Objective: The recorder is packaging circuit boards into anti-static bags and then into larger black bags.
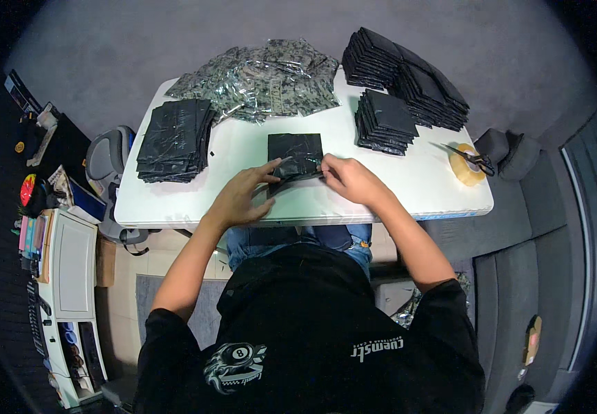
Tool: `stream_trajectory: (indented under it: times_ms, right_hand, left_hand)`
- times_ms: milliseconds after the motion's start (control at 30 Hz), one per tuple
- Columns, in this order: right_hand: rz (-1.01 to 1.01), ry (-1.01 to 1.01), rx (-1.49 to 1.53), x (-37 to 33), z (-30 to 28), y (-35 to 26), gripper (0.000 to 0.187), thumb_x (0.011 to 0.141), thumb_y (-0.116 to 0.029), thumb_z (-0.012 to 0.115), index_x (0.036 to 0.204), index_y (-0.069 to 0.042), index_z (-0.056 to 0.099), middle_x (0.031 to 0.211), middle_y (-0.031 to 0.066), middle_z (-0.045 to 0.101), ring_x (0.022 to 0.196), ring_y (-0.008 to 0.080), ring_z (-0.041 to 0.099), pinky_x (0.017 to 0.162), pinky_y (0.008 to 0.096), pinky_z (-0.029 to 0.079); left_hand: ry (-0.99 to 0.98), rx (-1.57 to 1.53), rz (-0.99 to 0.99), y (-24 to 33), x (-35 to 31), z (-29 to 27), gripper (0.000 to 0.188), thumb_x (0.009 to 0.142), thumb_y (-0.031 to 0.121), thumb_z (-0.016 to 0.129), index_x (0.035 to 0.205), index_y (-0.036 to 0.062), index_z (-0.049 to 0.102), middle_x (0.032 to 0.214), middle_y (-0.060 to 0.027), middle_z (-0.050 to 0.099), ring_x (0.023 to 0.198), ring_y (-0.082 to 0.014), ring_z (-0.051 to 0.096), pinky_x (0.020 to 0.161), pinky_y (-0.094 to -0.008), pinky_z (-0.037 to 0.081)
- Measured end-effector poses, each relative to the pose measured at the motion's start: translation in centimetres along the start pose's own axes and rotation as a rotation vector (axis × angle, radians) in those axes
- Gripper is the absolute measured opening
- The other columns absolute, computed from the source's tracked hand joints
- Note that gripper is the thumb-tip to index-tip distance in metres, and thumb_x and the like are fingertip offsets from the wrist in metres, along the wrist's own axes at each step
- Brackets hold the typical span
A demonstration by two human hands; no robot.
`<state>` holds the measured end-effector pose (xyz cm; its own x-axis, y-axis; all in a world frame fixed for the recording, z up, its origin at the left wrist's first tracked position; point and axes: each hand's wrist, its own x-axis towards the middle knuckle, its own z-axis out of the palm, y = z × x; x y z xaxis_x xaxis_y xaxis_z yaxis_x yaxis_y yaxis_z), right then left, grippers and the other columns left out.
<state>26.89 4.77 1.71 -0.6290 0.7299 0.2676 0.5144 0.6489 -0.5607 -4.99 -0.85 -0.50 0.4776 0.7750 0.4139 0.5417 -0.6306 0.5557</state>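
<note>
A small black plastic package [295,143] lies in front of me at the table's near edge, with a loose fold along its near side. My left hand [243,194] rests at its left side, fingers stretched out and apart, their tips touching the plastic. At the right side, my right hand [351,181] is closed, with finger and thumb pinching the edge of the fold. Part of the package's near side is hidden by the fold and my fingers.
Stacks of flat black packages stand on the white table [236,148]: one left [177,141], a smaller one right [384,121], a large one back right [409,76]. Camouflage-patterned clear-wrapped packets [264,79] pile up behind. Scissors [476,160] lie on a tape roll [465,169].
</note>
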Motion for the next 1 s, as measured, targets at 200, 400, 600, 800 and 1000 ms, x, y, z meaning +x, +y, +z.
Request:
stream_trajectory:
  times_ms: [200,400,600,800,1000]
  right_hand:
    - [0.08,0.006,0.034,0.5,0.1,0.5,0.016,0.092,-0.011,0.068,0.103,-0.001,0.061,0.088,0.0216,0.071,0.079,0.0437,0.07,0.076,0.051,0.055]
    - [-0.221,-0.09,-0.044,0.2,-0.4,1.0,0.029,0.083,-0.011,0.078,0.107,-0.004,0.063,0.128,0.0168,0.071,0.115,0.0367,0.069,0.097,0.0445,0.056]
    - [-0.397,-0.175,-0.146,1.3,0.3,2.2,0.028,0.084,-0.014,0.076,0.108,-0.006,0.065,0.149,0.0193,0.062,0.149,0.038,0.051,0.121,0.049,0.045]
    - [-0.358,-0.204,-0.111,1.1,0.4,1.8,0.017,0.092,-0.009,0.067,0.107,-0.001,0.063,0.148,0.0221,0.063,0.144,0.0411,0.055,0.121,0.0523,0.047]
    - [-0.332,-0.191,-0.082,0.3,0.7,2.4,0.011,0.098,-0.007,0.065,0.1,0.002,0.059,0.155,0.0211,0.058,0.148,0.0399,0.051,0.122,0.0513,0.047]
  left_hand:
    - [-0.068,0.046,-0.127,-0.1,1.1,0.3,0.079,0.092,0.001,0.07,0.164,0.017,0.044,0.127,-0.0106,0.078,0.113,-0.0368,0.069,0.103,-0.0458,0.055]
    - [-0.118,-0.181,-0.185,-1.2,0.9,0.3,0.077,0.094,-0.006,0.064,0.164,0.0192,0.043,0.13,-0.0154,0.076,0.125,-0.0355,0.07,0.1,-0.0446,0.059]
    - [-0.171,-0.248,-0.256,-1.2,1.5,-0.2,0.08,0.093,-0.003,0.067,0.166,0.0159,0.039,0.14,-0.0153,0.072,0.135,-0.0371,0.064,0.116,-0.047,0.053]
    - [-0.206,0.151,0.119,-0.9,2.5,0.0,0.08,0.1,0.01,0.066,0.171,0.0145,0.028,0.145,-0.0108,0.07,0.147,-0.0391,0.051,0.129,-0.048,0.036]
    - [-0.394,0.039,-0.169,0.4,3.7,-1.1,0.08,0.104,0.011,0.064,0.173,0.0144,0.022,0.16,-0.0135,0.057,0.147,-0.0392,0.052,0.118,-0.047,0.046]
